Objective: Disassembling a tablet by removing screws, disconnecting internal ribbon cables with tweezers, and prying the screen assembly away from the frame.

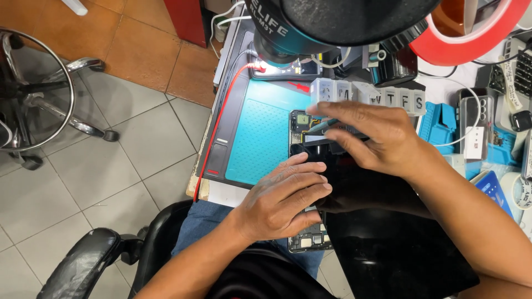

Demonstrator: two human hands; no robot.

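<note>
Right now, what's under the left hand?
The left hand rests flat on an opened device. Circuit boards show above the fingers and below the palm; the middle stretch is covered by the hand. The teal mat lies beneath the device.

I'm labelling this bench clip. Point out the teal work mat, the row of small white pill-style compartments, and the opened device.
teal work mat (260, 141), head view, its dotted middle.
white compartment row (360, 92), head view, a middle box.
opened device (302, 123), head view, exposed top corner by the camera module.
</note>
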